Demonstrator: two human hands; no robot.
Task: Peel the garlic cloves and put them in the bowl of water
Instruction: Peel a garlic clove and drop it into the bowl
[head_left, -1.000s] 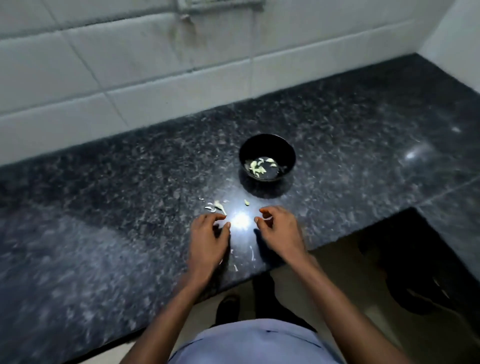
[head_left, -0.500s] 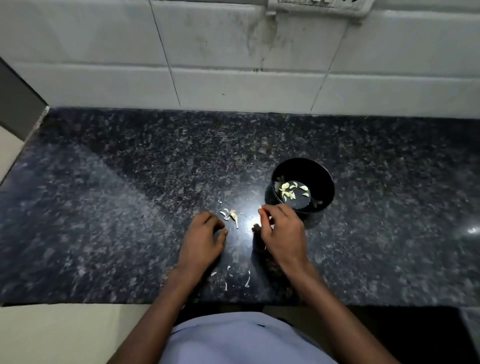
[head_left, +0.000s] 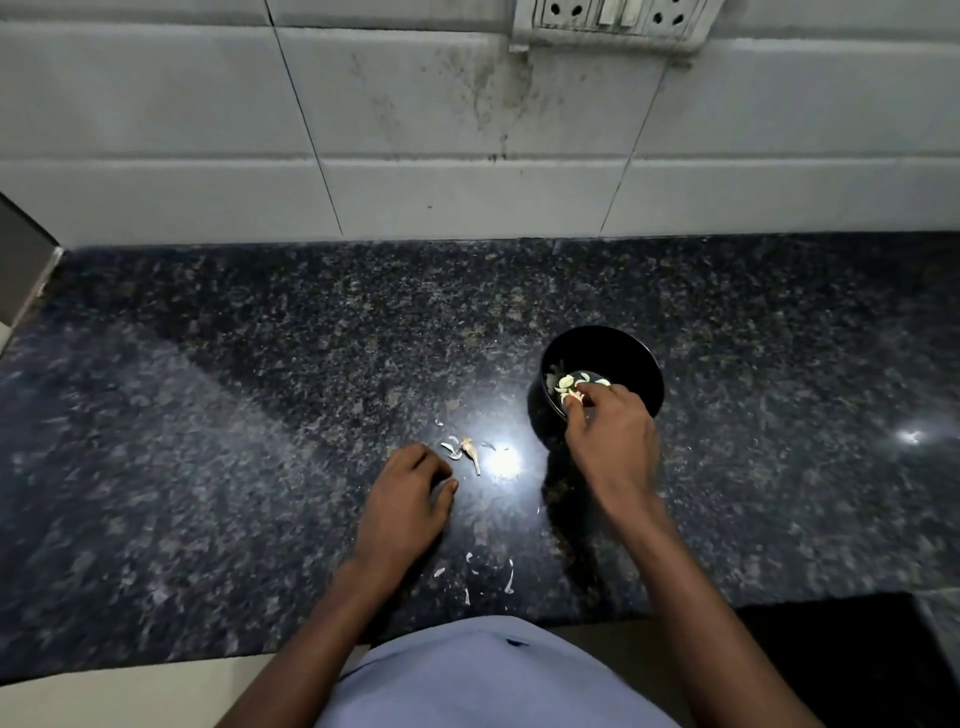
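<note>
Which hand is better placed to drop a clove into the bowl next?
Right. The right hand is at the black bowl's near rim with fingertips over the cloves; the left hand rests on the counter.

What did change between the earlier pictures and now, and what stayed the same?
The right hand moved forward from the counter edge to the black bowl; its fingertips, pinching a pale garlic clove, now reach over the rim above the peeled cloves. The left hand stayed on the granite counter, loosely curled, near the garlic skins. The bowl and scraps did not move.
</note>
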